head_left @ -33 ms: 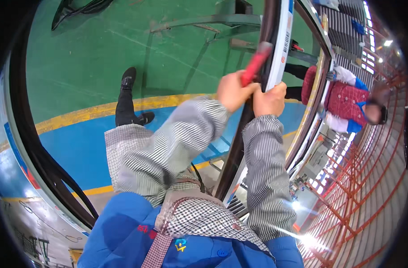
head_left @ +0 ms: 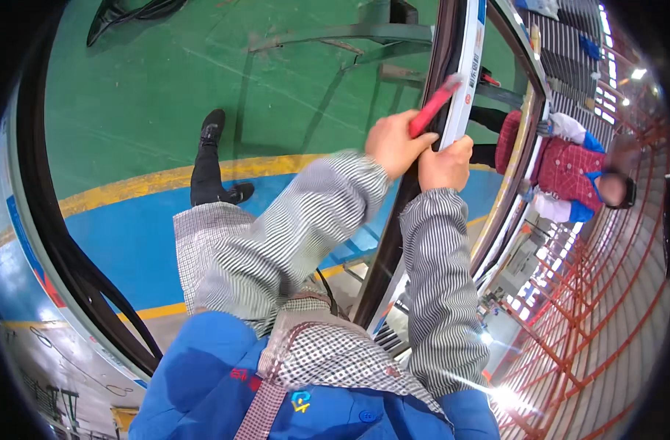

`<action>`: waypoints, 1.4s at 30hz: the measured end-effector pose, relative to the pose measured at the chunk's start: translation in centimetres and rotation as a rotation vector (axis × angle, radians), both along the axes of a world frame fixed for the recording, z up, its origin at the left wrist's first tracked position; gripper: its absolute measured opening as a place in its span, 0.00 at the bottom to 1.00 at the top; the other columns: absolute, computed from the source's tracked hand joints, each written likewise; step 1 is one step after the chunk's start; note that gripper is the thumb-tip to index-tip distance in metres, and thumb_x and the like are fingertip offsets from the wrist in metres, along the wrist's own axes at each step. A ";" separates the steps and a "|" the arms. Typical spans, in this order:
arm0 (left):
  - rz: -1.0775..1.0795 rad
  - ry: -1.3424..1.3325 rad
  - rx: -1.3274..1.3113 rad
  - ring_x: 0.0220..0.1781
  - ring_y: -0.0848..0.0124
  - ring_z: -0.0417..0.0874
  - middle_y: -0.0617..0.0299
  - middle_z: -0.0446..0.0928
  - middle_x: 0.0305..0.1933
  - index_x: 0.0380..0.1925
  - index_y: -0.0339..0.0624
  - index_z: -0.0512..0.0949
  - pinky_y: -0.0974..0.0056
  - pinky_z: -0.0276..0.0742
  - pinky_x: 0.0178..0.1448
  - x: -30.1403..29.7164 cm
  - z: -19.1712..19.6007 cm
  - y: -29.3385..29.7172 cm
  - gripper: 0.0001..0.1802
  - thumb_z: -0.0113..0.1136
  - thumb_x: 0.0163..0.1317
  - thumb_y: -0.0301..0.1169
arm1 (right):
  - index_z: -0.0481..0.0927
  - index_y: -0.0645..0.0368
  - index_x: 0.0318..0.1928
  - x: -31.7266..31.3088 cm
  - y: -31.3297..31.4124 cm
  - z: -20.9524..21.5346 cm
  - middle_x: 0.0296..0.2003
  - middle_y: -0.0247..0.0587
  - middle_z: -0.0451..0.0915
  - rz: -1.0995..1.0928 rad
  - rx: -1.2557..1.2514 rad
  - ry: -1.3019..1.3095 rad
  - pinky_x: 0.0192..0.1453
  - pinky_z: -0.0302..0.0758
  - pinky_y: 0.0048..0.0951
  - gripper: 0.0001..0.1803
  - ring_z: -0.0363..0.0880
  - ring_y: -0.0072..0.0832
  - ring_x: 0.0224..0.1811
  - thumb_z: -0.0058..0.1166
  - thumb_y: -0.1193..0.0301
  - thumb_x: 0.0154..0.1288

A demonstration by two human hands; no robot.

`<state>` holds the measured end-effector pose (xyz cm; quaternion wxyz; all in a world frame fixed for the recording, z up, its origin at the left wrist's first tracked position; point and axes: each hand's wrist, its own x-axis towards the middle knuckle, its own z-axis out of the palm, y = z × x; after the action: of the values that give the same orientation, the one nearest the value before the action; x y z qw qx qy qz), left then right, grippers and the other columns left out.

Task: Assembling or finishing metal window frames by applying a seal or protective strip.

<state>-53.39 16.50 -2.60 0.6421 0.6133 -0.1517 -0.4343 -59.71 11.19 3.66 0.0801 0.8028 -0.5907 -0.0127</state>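
Observation:
My left hand (head_left: pixel 396 145) is closed round a slim red hand tool (head_left: pixel 431 111), whose paler tip points up and to the right. That tip lies over the edge between the dark side and the white film strip of a long frame bar (head_left: pixel 463 81). I cannot make out the tool's exact kind. Just right of it, my right hand (head_left: pixel 445 166) grips the same bar, thumb on top and fingers partly hidden behind it. The two hands are close together, almost touching.
Another dark frame (head_left: pixel 38 172) curves along the left side. A metal stand (head_left: pixel 349 32) is at the far side on the green floor (head_left: pixel 144 95). Beyond the bar, at right, a person in a red checked apron (head_left: pixel 569 163) stands near another frame edge.
My left hand and the red tool have shifted slightly to the right, and the tool's tip now reaches the white strip. My right hand has barely moved on the bar.

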 end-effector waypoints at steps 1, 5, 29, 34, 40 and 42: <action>0.001 -0.098 0.046 0.28 0.58 0.82 0.52 0.79 0.24 0.34 0.41 0.81 0.58 0.77 0.35 0.9 0.6 -1.1 0.16 0.68 0.48 0.38 | 0.66 0.65 0.42 0.3 -0.5 -0.5 0.40 0.56 0.75 -0.018 -0.003 0.007 0.47 0.72 0.47 0.29 0.76 0.53 0.44 0.61 0.55 0.52; -0.044 -0.076 0.028 0.30 0.54 0.81 0.50 0.78 0.25 0.30 0.41 0.79 0.56 0.74 0.36 1.6 0.4 -1.6 0.12 0.67 0.45 0.32 | 0.67 0.65 0.41 -0.2 -0.6 -1.0 0.38 0.55 0.76 0.094 -0.082 0.017 0.45 0.73 0.48 0.29 0.77 0.54 0.41 0.60 0.53 0.54; -0.186 0.495 -0.244 0.22 0.80 0.77 0.62 0.80 0.28 0.40 0.34 0.79 0.73 0.73 0.25 4.4 -0.8 -1.6 0.13 0.63 0.53 0.24 | 0.66 0.67 0.48 1.8 -1.7 0.9 0.44 0.61 0.75 0.050 0.035 0.148 0.51 0.72 0.47 0.36 0.75 0.55 0.47 0.65 0.54 0.48; -0.122 -0.083 -0.038 0.29 0.59 0.83 0.54 0.82 0.32 0.37 0.43 0.80 0.58 0.78 0.35 5.0 0.7 -3.1 0.15 0.67 0.49 0.34 | 0.67 0.68 0.45 1.8 -2.8 1.4 0.41 0.62 0.76 0.108 0.052 0.133 0.49 0.72 0.48 0.34 0.76 0.55 0.46 0.63 0.53 0.49; -0.139 -0.080 0.181 0.38 0.54 0.83 0.54 0.81 0.32 0.32 0.47 0.80 0.53 0.78 0.45 5.3 2.2 -4.3 0.14 0.68 0.43 0.34 | 0.67 0.66 0.50 1.6 -3.9 0.7 0.43 0.58 0.75 0.256 0.027 -0.106 0.49 0.72 0.43 0.36 0.76 0.53 0.47 0.65 0.53 0.50; -0.062 0.019 0.061 0.34 0.58 0.83 0.56 0.81 0.28 0.30 0.44 0.80 0.56 0.77 0.41 5.2 1.4 -5.1 0.12 0.68 0.44 0.34 | 0.68 0.66 0.50 1.6 -4.3 0.7 0.43 0.58 0.75 0.238 0.026 -0.117 0.50 0.72 0.43 0.35 0.76 0.52 0.48 0.65 0.55 0.50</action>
<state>-48.20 11.40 -1.19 0.6107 0.6235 -0.1514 -0.4642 -58.11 6.88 4.39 0.0360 0.8676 -0.4946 0.0360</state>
